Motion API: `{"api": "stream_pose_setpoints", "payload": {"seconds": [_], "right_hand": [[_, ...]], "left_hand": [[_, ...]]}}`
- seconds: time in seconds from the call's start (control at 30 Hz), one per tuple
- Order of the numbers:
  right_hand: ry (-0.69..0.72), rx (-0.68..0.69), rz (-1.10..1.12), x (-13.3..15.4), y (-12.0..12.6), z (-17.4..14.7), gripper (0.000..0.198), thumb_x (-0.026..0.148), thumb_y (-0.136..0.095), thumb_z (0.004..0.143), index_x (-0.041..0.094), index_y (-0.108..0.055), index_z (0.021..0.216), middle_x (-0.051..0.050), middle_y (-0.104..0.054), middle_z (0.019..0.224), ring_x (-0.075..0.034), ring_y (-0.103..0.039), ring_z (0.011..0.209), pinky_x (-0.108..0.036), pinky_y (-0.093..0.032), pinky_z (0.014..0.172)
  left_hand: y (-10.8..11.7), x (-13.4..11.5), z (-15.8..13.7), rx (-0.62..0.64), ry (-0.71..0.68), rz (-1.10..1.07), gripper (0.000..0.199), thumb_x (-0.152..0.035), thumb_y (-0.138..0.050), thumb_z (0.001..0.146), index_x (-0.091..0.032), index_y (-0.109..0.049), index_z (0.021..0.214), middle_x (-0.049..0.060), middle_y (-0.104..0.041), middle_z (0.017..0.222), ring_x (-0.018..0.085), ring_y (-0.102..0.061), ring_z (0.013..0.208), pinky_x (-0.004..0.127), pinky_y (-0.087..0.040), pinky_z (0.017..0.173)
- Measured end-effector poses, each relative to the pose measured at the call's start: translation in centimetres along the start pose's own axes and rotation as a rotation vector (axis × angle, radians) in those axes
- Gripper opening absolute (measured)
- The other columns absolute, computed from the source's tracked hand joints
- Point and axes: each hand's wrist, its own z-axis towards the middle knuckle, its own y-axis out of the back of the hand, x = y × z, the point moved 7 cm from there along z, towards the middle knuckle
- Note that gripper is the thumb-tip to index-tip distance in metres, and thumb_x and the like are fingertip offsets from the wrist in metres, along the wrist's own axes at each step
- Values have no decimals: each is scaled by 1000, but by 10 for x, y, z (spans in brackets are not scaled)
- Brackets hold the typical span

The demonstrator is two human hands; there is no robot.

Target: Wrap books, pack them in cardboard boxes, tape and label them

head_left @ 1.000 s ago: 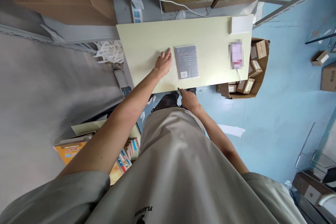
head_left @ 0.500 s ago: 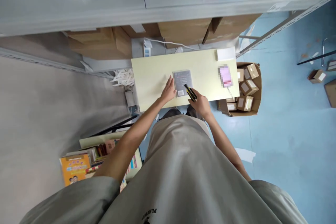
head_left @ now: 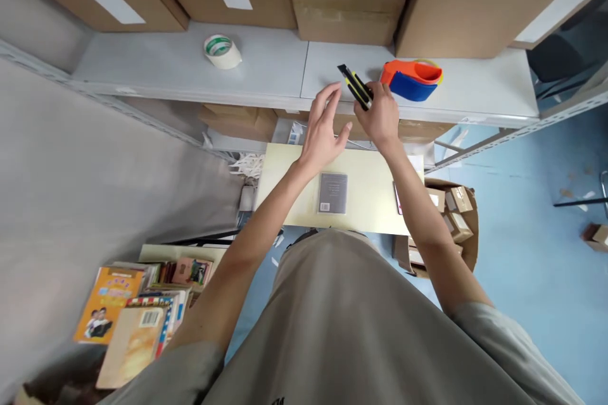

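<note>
My right hand (head_left: 382, 112) grips a black and yellow utility knife (head_left: 355, 85), raised near the front edge of the grey shelf (head_left: 266, 66). Just left of it, my left hand (head_left: 323, 133) hangs in the air with its fingers apart and holds nothing. Below both hands, a grey book or case (head_left: 333, 193) with a barcode at its lower left lies flat on the pale yellow table (head_left: 289, 196). An orange and blue object (head_left: 413, 80), its kind unclear, sits on the shelf right beside my right hand.
A roll of tape (head_left: 223, 52) stands on the shelf, with large cardboard boxes (head_left: 351, 9) behind it. Small parcels fill an open carton (head_left: 470, 234) right of the table. Books (head_left: 109, 304) are stacked at the lower left. My right forearm partly hides a phone (head_left: 397, 197).
Both hands have lifted off the grey item and moved up towards the shelf, the knife still in my right hand. The camera view has tilted up, showing more of the shelf.
</note>
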Motion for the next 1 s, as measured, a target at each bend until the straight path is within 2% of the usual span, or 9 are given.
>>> {"api": "stream_pose_setpoints", "payload": {"seconds": [0.1,0.2,0.33,0.43,0.53,0.6,0.7,0.83,1.0], "right_hand": [[52,26,-102,3,-10,47,56,45,-38,127,0,-62,152,-31,-66,154,-35,-77,140,-53,-60,117],[61,106,-222,7,-29,77,70,47,-26,128,-9,-64,144,-33,-69,150,-35,-71,148,-52,-53,121],[55,186,-232,4,-51,100,77,55,-24,128,-6,-69,143,-31,-71,150,-37,-65,155,-59,-50,128],[88,152,-169,6,-52,93,78,54,-18,129,-2,-67,152,-30,-65,159,-42,-60,161,-69,-45,133],[203,53,-58,17,-48,43,56,40,-32,130,9,-60,166,-25,-59,170,-41,-58,159,-70,-47,134],[182,160,43,15,-67,-16,49,37,-34,128,17,-64,161,-21,-62,165,-37,-61,154,-64,-50,134],[-88,454,185,-16,-123,-125,43,32,-43,123,17,-63,158,-23,-66,159,-34,-68,145,-56,-57,130],[-673,735,300,-72,-186,-253,47,29,-57,115,9,-60,158,-31,-65,164,-32,-75,135,-48,-58,125],[-897,705,370,-90,-213,-299,41,31,-60,111,10,-66,147,-26,-79,148,-28,-79,128,-41,-61,115]], "left_hand": [[13,-3,6,-47,26,31,75,-47,-44,124,-37,-15,192,13,-28,195,45,-26,185,72,-44,143],[5,10,-3,-52,93,29,73,-47,-47,123,-39,-23,191,13,-33,192,46,-30,183,71,-46,141],[-31,42,-39,13,186,-30,69,-40,-55,119,-33,-39,185,16,-42,186,42,-41,177,65,-44,145],[-73,74,-87,104,290,-63,65,-32,-61,113,-23,-51,177,19,-49,180,38,-47,173,57,-44,147],[-119,109,-149,255,526,-103,69,-23,-68,106,-15,-54,173,23,-57,174,38,-54,167,54,-52,141],[-149,126,-191,388,727,-156,69,-22,-72,102,-11,-57,169,26,-65,164,40,-65,156,55,-57,134],[-183,136,-236,511,936,-254,57,-22,-74,99,-12,-68,155,25,-69,155,40,-75,140,55,-61,127],[-214,140,-253,531,1008,-313,43,-18,-75,94,-14,-75,137,22,-73,145,39,-74,138,53,-59,127],[-241,140,-251,535,1074,-392,46,-10,-74,92,-10,-72,139,24,-72,149,32,-76,130,46,-59,122]]}}
